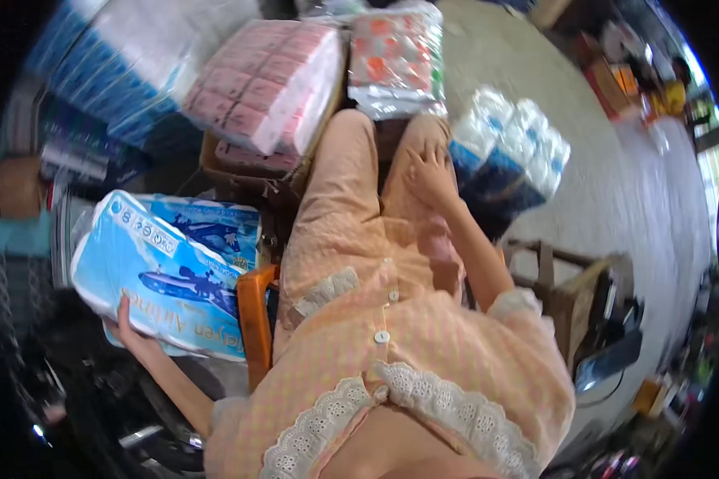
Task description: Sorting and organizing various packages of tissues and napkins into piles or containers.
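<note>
At the left, my left hand (128, 328) grips the near edge of a blue plastic-wrapped pack (174, 281), probably tissue paper. Its thumb lies over the edge, and the other fingers are mostly hidden under the pack. This pack is tilted and overlaps a similar blue pack (230, 230) behind it. Fingers spread, my right hand (431, 176) rests on my right knee with nothing in it. Just to the right of that knee stands a clear-wrapped pack of white rolls (509, 149) with a blue lower part.
An orange chair armrest (257, 317) is at my left side. Beyond my knees are pink wrapped packs (263, 78) in a cardboard box (233, 176), a red-patterned pack (392, 60) and stacked blue packs (114, 78). A wooden frame (566, 281) stands right; a person (671, 90) is far off.
</note>
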Demonstrator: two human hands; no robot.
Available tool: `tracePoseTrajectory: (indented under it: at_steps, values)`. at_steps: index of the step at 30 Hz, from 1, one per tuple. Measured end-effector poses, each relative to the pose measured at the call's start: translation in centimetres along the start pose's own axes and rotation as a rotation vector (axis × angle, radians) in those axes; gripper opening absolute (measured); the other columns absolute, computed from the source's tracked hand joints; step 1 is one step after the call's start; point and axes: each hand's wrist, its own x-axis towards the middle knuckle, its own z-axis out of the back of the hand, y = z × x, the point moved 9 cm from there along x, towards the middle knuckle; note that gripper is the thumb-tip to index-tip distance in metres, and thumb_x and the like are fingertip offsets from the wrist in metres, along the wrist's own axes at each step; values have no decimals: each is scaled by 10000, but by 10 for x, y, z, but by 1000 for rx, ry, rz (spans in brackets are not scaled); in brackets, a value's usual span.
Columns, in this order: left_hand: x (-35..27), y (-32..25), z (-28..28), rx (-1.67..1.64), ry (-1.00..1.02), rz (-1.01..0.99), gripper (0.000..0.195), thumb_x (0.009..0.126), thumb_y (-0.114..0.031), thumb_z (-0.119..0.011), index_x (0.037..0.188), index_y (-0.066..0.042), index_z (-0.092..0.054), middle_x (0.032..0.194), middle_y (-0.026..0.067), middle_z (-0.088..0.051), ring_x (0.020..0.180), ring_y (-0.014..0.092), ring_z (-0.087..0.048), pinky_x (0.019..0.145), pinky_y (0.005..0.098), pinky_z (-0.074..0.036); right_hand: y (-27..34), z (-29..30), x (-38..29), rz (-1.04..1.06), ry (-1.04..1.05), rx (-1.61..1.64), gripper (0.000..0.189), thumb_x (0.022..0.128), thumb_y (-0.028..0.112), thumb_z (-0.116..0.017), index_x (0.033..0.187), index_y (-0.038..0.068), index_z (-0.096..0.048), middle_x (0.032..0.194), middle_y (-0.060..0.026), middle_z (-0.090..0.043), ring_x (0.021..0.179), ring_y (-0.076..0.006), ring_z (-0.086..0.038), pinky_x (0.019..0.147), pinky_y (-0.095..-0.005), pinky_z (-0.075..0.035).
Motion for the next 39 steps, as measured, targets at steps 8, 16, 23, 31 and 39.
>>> tracePoseTrajectory:
  at_steps: [8,16,23,31,39]
  values:
    - [-1,-22,-3,88,57,-54,629,708,-19,-659,1293,-2,-426,1245,187,-485,1091,324,-517,878,445,-472,4,10,-8,-28,-17,111,633,795,334,-585,1365,156,-374,1424,-245,-264,1313,-471,-221,1040,-560,-254]
    - [43,-55,54,270,-1,-377,431,783,-221,-576,1145,13,-572,1206,173,-534,1101,311,-527,922,527,-431,2,11,-10,-58,-19,85,636,797,325,-587,1370,157,-367,1441,-249,-234,1338,-465,-170,1050,-591,-212]
    - [-38,-181,-12,216,-66,-693,563,728,-187,-667,1225,17,-499,1210,212,-516,1040,340,-564,845,529,-504,-2,10,-2,-34,-53,318,618,827,307,-571,1372,112,-353,1396,-222,-344,1294,-380,-328,1091,-478,-207]
    - [-110,-200,-126,144,112,-759,781,684,-213,-705,1356,-17,-357,1298,229,-426,1113,368,-503,915,545,-461,57,55,0,177,245,1120,705,864,376,-570,1420,72,-261,1395,-156,-393,1271,-257,-403,1048,-387,-304]
    - [-179,-185,-265,-141,407,-730,474,802,-358,-554,1104,7,-578,1177,186,-538,1060,273,-525,921,408,-411,89,231,-40,602,-200,1415,1039,725,420,-739,1447,28,-103,1359,-177,-407,1263,-256,-394,1025,-350,-323]
